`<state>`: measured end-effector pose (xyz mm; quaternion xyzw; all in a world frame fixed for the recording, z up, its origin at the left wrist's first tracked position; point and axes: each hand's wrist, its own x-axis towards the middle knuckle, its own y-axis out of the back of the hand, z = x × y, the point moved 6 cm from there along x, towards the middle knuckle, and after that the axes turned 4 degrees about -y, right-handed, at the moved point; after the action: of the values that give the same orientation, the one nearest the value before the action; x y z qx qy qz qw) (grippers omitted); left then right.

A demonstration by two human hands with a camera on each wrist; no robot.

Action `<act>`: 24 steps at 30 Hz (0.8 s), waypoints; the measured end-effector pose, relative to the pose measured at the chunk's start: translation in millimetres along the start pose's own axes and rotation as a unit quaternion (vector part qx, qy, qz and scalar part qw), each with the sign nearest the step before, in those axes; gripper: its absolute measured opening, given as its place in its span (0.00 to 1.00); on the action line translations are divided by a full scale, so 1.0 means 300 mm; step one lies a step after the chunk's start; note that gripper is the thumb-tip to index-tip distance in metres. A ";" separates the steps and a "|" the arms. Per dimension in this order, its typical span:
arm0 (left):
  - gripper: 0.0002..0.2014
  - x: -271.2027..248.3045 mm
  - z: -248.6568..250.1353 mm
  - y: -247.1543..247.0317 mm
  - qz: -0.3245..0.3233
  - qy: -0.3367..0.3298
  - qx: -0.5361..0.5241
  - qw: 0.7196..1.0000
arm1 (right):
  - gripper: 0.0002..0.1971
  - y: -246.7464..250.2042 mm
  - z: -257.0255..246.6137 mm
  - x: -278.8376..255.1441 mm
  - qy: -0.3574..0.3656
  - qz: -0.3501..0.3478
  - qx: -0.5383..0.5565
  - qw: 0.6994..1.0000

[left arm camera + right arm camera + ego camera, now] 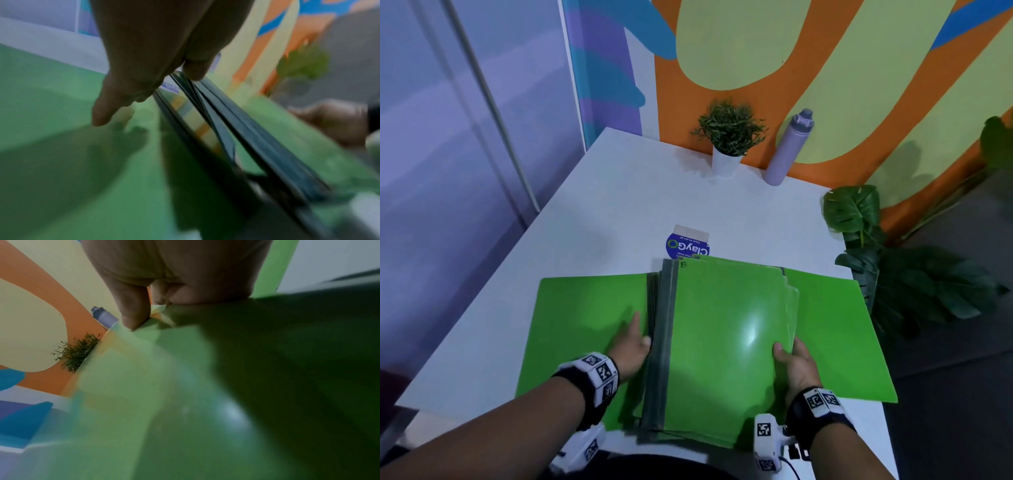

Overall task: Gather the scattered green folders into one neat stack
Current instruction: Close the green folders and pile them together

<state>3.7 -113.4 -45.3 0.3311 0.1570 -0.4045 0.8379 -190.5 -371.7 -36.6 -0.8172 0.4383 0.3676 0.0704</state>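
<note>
green folders [726, 329] stacked on table [619, 192], right hand [796, 370] gripping one edge, left hand [631, 346] straight-fingered against spines.

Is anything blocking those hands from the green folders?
Nothing visible does. The left hand presses the spine side of the folder stack, and the right hand grips its opposite edge. The blue-labelled card lies beyond the stack.

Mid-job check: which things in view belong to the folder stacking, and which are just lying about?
Job: folder stack, gripped at its edge by the right hand, with the left hand against its spines; left folder and right folder, lying flat beneath it.
Lying about: ClayGo card, potted plant, bottle, floor plant.
</note>
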 end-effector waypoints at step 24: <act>0.13 0.060 -0.265 0.281 0.137 0.129 0.316 0.930 | 0.25 -0.019 0.060 -0.040 -0.030 0.058 0.014 0.998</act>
<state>81.2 -31.1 -77.0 0.6463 0.0813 -0.2685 0.7097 -199.8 -352.4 -42.8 -0.7781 0.4878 0.3888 0.0733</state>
